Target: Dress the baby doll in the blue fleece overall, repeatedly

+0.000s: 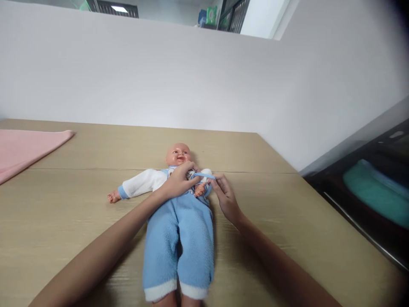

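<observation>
A baby doll (179,226) lies on its back, its head away from me, in fuzzy blue overalls and a white top with blue cuffs. Across its chest, below the chin, rests my left hand (181,180), thumb and fingers closed on the doll's clothing; the exact grip is partly hidden. My right hand (226,196), beside the doll's bent arm, pinches a narrow blue strap (205,175) that stretches between both hands. Just under the strap shows the doll's small hand (200,189). The other white sleeve (140,183) reaches out to the left.
The doll is on a tan tabletop (262,247) with a seam across it. A pink cloth (28,149) lies at the far left. Behind stands a white wall (159,76). Right of the table is a dark surface with a teal item (377,192).
</observation>
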`<state>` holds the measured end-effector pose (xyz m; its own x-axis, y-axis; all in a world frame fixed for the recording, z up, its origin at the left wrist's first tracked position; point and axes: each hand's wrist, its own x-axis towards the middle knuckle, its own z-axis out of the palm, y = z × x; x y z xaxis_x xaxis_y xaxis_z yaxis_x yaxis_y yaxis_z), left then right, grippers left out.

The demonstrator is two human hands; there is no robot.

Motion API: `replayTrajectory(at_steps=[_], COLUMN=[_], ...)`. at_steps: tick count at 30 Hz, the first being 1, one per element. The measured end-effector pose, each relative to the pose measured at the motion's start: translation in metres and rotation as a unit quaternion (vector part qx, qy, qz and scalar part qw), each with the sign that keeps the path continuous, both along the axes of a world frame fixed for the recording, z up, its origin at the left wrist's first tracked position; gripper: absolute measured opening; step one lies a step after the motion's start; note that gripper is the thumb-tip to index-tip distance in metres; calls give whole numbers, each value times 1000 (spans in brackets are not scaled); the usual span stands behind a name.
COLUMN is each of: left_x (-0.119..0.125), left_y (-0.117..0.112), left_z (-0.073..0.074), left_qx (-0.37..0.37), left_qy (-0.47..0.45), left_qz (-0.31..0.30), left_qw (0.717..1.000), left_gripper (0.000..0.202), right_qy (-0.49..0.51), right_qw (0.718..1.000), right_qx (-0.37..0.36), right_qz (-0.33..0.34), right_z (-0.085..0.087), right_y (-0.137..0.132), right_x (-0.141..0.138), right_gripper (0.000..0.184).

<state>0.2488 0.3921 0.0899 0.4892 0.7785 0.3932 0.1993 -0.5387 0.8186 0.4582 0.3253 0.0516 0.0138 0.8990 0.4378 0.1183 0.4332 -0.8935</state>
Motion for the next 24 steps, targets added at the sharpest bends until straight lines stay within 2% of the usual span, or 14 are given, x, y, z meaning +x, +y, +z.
replayTrajectory(at_steps=[2,5,9,13,17,24], left_x=[0,-1,0,2,5,5], left_y=[0,0,-2,-3,0,4], left_z=[1,2,3,-1,-7,-12], left_qx=[14,12,10,27,29,26], left_qy=[28,63,87,108,101,74], left_qz=[0,-13,-3,13,30,61], left_qw=[1000,998,996,994,994,995], left_gripper=[23,27,30,29,28,19], right_qy=[46,45,37,47,63,60], right_qw=[997,992,985,978,977,983], right_qx=[-50,-79,-91,-113,-117,-136], right_qz=[-27,-86,-141,-168,-167,-106], right_z=[-4,-13,-29,-43,-49,-42], right_y=[2,3,2,8,24,49], right_x=[-1,-3,-4,-5,-8,-2], right_gripper=[39,45,39,36,42,49])
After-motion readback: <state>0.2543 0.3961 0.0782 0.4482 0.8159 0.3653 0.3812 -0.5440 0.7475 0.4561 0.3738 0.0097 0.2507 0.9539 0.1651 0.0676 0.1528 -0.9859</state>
